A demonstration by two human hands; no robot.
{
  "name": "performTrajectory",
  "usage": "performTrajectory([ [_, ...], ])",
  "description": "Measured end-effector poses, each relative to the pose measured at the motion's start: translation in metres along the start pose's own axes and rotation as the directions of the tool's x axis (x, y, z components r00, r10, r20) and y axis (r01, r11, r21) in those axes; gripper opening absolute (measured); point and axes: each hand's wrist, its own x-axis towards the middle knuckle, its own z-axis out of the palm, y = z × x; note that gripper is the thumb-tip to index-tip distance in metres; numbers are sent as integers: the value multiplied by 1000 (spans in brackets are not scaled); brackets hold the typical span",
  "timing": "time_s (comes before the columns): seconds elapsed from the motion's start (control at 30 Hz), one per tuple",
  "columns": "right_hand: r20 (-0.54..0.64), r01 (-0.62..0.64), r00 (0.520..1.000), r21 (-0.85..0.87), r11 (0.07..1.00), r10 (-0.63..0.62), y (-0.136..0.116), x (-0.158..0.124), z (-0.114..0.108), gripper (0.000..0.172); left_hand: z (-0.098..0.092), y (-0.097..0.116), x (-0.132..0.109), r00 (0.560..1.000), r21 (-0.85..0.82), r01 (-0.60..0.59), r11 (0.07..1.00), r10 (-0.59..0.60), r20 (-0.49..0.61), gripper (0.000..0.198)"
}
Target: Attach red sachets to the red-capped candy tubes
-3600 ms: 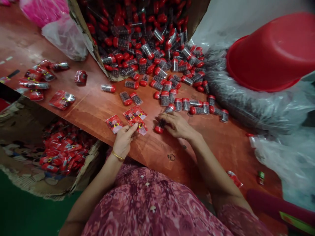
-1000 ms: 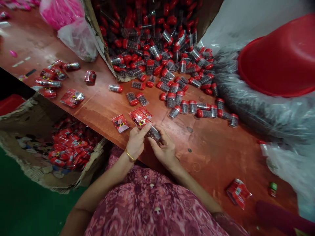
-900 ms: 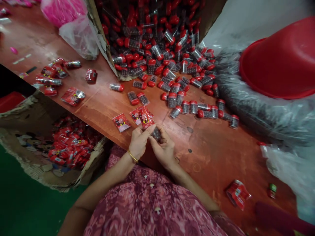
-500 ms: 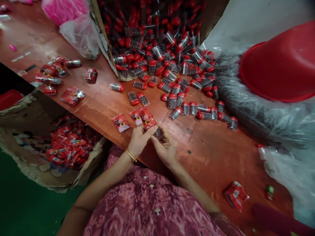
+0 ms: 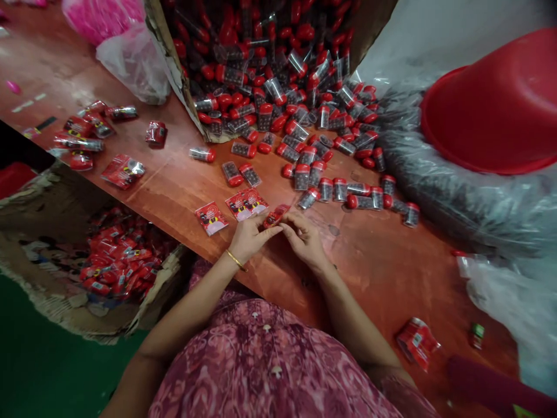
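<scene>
My left hand (image 5: 251, 237) and my right hand (image 5: 305, 238) meet at the near edge of the red-brown table (image 5: 383, 267). Both pinch one small tube wrapped in a red printed sleeve (image 5: 275, 215), which pokes out above my fingertips. Two flat red sleeves (image 5: 210, 217) (image 5: 245, 202) lie just left of my hands. Several clear tubes with red caps (image 5: 324, 188) lie loose right behind my hands, spilling from a tipped cardboard box (image 5: 261, 64).
A carton (image 5: 108, 261) of wrapped red tubes sits below the table edge at left. More wrapped tubes (image 5: 87, 136) lie far left. A red basin (image 5: 491, 104) rests on clear plastic bags at right. A red packet (image 5: 416, 342) lies near the front right.
Since a second ago the red sleeve has gone over the clear tube between my hands. Both hands have moved slightly up and right on the table.
</scene>
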Motion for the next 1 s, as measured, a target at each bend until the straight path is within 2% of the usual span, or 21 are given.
performTrajectory([
  [0.1, 19, 56, 998, -32, 998, -56, 4, 5, -3, 15, 2, -5, 2, 997, 99, -81, 992, 82, 1, 37],
  [0.2, 9, 151, 988, -172, 973, -152, 7, 6, -5, 13, 1, -9, 3, 987, 171, -160, 972, 153, 52, 38],
  [0.3, 14, 236, 970, -322, 917, -244, 8, 5, -5, 12, 1, -10, 2, 982, 256, -184, 949, 169, 80, 39],
  [0.4, -23, 260, 957, -384, 886, -290, 10, 3, -3, 15, 2, -11, 2, 981, 347, -195, 917, 174, 91, 41],
  [0.47, -47, 237, 961, -361, 902, -272, 11, 1, -3, 16, 3, -11, 2, 976, 405, -216, 888, 192, 99, 41],
  [0.53, -36, 189, 978, -259, 947, -205, 10, 0, -5, 13, 4, -11, 1, 971, 463, -241, 853, 207, 124, 38],
  [0.57, -14, 166, 985, -192, 967, -171, 10, 0, -7, 12, 4, -10, 1, 968, 487, -250, 837, 207, 142, 36],
  [0.67, 105, 171, 980, -36, 985, -166, 7, 6, -14, 36, 5, -8, 0, 967, 532, -249, 809, 180, 180, 31],
  [0.73, 190, 199, 962, 10, 980, -197, 6, 14, -15, 33, 4, -6, -1, 973, 556, -222, 801, 149, 175, 30],
  [0.8, 237, 199, 950, 33, 979, -201, 6, 21, -14, 22, 2, -3, -3, 983, 580, -179, 795, 122, 136, 35],
  [0.87, 237, 193, 952, 28, 981, -194, 8, 26, -11, 23, -3, -1, -7, 989, 575, -149, 804, 122, 84, 43],
  [1.0, 216, 208, 957, -42, 977, -195, 13, 28, -7, 28, -14, 3, -14, 975, 411, -220, 885, 207, 78, 50],
])
